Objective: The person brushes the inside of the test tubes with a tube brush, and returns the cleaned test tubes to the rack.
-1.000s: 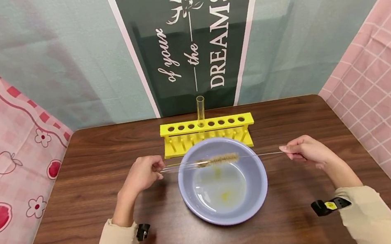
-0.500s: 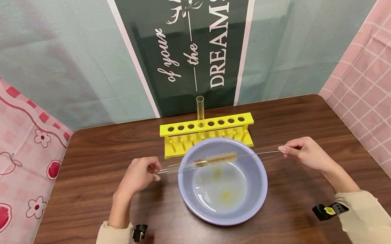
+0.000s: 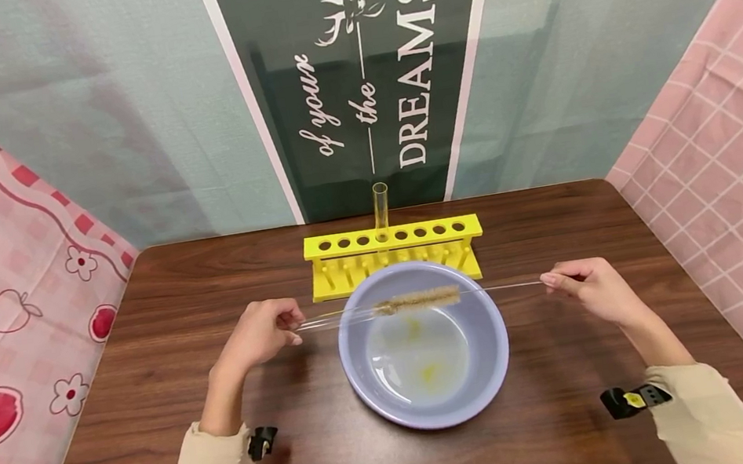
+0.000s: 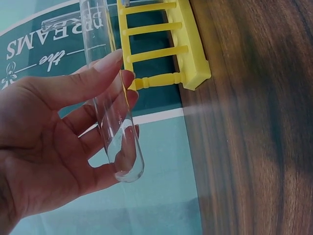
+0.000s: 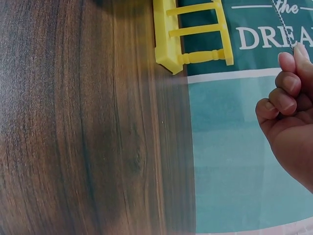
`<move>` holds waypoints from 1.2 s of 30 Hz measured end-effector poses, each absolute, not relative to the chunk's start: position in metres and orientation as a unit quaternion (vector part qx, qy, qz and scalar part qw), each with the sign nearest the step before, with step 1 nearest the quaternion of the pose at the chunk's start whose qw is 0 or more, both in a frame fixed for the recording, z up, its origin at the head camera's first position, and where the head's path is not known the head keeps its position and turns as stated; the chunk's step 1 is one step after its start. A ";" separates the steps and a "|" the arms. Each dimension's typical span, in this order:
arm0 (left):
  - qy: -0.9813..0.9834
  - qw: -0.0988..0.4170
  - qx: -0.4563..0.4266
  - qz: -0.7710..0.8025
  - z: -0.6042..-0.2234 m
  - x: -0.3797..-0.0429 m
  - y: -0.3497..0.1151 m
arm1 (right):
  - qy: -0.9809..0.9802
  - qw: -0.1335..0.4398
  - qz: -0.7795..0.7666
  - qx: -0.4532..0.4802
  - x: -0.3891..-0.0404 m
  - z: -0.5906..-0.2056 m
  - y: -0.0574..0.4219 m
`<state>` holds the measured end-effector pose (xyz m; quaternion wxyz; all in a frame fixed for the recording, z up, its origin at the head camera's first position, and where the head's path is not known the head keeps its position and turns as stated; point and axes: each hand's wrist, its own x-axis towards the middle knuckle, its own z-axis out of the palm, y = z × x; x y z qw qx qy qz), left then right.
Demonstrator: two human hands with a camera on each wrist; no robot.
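My left hand (image 3: 263, 332) grips a clear glass test tube (image 3: 327, 321) near its rounded end. In the left wrist view that round bottom of the tube (image 4: 128, 169) shows below the thumb, with fingers behind the glass. Level above the blue basin (image 3: 433, 419), the tube points right. A tan-bristled test tube brush (image 3: 427, 299) has its tip in the tube's mouth, and most of its bristles are outside. My right hand (image 3: 593, 288) pinches the brush's thin wire handle between thumb and forefinger; the twisted wire (image 5: 283, 22) also shows in the right wrist view.
Behind the basin stands a yellow test tube rack (image 3: 391, 237), holding one upright glass tube (image 3: 381, 207). Cloudy water with yellow patches lies in the basin. Curtains hang behind and beside the brown wooden table (image 3: 549, 429).
My right hand first shifts slightly left with the brush, then draws it right, so more bristles show outside the tube. The left hand drifts slightly left with the tube.
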<state>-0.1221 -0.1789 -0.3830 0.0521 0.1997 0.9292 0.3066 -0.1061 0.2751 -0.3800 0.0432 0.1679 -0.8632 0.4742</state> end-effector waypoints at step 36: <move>0.931 0.038 0.195 0.305 -0.382 -0.120 -0.177 | -0.847 -0.006 0.505 0.165 -0.111 -0.403 0.294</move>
